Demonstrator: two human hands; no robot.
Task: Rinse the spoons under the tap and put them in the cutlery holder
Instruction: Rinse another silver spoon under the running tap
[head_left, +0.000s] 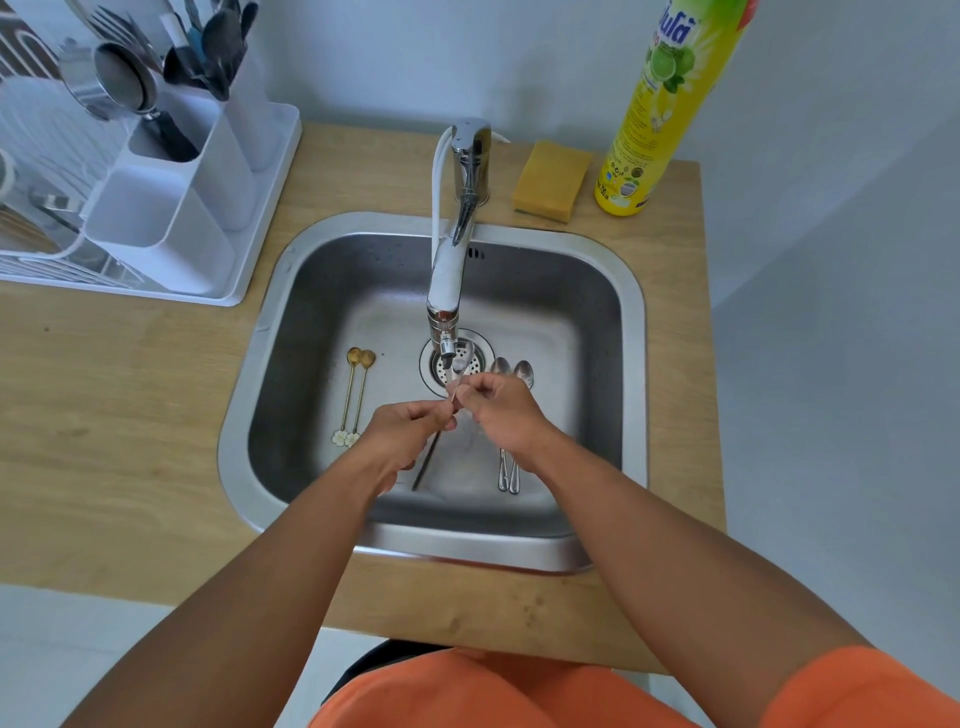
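Both hands meet over the steel sink (631, 332), just below the tap (448, 280). My left hand (410, 434) and my right hand (501, 410) pinch one silver spoon (459, 371) between them, its bowl up at the spout where water runs. Two gold spoons (357, 395) with flower ends lie side by side on the sink floor at the left. Two silver spoons (514, 371) lie at the right, partly hidden by my right hand. The white cutlery holder (171, 208) stands at the back left with utensils in its far compartments.
A white dish rack (47, 208) with plates sits left of the holder. A yellow sponge (551, 179) and a tall yellow dish-soap bottle (660, 114) stand behind the sink at the right. The wooden counter (114, 415) surrounds the sink.
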